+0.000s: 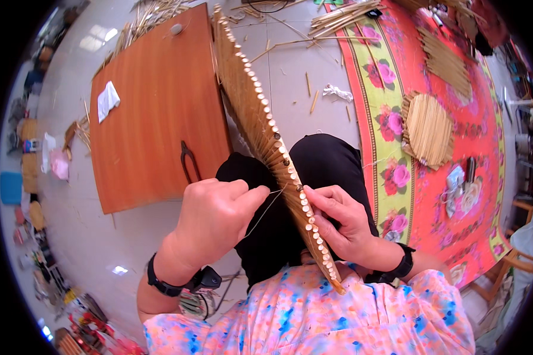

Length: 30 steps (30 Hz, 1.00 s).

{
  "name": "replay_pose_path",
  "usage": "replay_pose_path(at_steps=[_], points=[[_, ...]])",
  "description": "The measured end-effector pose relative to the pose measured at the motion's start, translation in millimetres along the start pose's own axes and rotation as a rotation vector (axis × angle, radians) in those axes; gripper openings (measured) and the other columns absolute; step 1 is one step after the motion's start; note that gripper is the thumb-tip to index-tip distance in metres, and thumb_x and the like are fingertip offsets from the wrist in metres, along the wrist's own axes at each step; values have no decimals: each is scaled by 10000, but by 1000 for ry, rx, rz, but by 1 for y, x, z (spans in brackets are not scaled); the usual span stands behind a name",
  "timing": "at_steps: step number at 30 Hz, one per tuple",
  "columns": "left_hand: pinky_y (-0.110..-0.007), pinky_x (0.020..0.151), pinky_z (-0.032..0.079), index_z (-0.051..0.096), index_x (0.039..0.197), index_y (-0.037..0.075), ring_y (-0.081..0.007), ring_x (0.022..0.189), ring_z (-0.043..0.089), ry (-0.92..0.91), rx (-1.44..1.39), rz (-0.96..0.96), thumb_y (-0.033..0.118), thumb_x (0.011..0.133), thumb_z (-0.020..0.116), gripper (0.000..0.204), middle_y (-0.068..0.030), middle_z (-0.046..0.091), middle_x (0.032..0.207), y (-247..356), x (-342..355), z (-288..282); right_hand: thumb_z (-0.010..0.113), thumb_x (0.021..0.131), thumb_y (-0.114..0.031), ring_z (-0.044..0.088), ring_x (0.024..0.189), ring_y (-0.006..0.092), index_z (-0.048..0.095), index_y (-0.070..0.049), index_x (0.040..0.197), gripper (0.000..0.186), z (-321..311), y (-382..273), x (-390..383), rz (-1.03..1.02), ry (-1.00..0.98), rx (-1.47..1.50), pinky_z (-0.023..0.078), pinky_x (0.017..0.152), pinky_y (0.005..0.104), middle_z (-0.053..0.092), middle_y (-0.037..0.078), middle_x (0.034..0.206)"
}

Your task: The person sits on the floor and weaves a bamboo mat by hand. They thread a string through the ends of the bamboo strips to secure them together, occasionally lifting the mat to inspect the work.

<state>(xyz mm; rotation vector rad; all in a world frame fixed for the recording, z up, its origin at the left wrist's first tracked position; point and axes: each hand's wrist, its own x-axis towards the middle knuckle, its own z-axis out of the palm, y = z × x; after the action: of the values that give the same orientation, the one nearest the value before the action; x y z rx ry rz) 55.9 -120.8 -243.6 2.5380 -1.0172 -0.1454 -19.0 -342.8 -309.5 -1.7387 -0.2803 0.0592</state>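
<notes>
A long panel of thin tan reeds or straws (256,127) stands on edge across my lap, its row of pale cut ends facing up. My left hand (216,210) is closed, thumb and finger pinching a thin thread (265,214) that runs to the panel beside a dark spot on its edge. Whether a needle is in that pinch is too small to tell. On the panel's other side my right hand (342,220) grips the edge between thumb and fingers, close to where the thread meets it.
To the left stands a brown wooden board (154,118) carrying dark pliers (189,161) and a white cloth (108,102). A red floral mat (426,207) on the right bears a round reed piece (427,129). Loose reeds (343,21) lie at the far side.
</notes>
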Motion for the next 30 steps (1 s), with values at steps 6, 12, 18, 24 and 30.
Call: replay_pose_path(at_steps=[6, 12, 18, 24, 30], points=[[-328, 489, 433, 669, 904, 64, -245, 527, 550, 35, -304, -193, 19, 746, 645, 165, -62, 550, 618, 3, -6, 15, 577, 844, -3, 606, 728, 139, 565, -46, 1237, 396, -4, 2, -1, 5, -2, 61, 504, 647, 239, 575, 113, 982], [-277, 509, 437, 665, 920, 23, -217, 557, 584, -35, -450, -303, -22, 780, 626, 152, -105, 604, 674, 5, -3, 17, 589, 852, -49, 562, 646, 103, 557, -56, 1250, 400, -2, 5, -2, 99, 20, 115, 478, 594, 221, 556, 98, 1005], [-262, 491, 412, 667, 907, 10, -184, 536, 561, -30, -436, -265, -55, 771, 622, 158, -97, 569, 631, 3, -4, 17, 602, 847, -60, 558, 662, 112, 576, -69, 1233, 387, -3, 10, -2, 58, -13, 200, 473, 600, 225, 556, 87, 989], [-264, 465, 372, 669, 897, 10, -172, 504, 512, 12, -448, -248, -66, 765, 624, 159, -83, 524, 594, 1, -3, 25, 611, 840, -62, 573, 699, 122, 579, -72, 1232, 394, -6, 14, -1, 39, -46, 214, 483, 624, 232, 558, 93, 1015], [-265, 463, 363, 669, 895, 5, -162, 500, 495, 22, -500, -259, -66, 767, 623, 153, -73, 519, 593, -1, -3, 29, 620, 834, -70, 586, 713, 148, 573, -80, 1242, 411, -5, 20, 1, -3, -44, 245, 497, 635, 250, 554, 106, 1026]])
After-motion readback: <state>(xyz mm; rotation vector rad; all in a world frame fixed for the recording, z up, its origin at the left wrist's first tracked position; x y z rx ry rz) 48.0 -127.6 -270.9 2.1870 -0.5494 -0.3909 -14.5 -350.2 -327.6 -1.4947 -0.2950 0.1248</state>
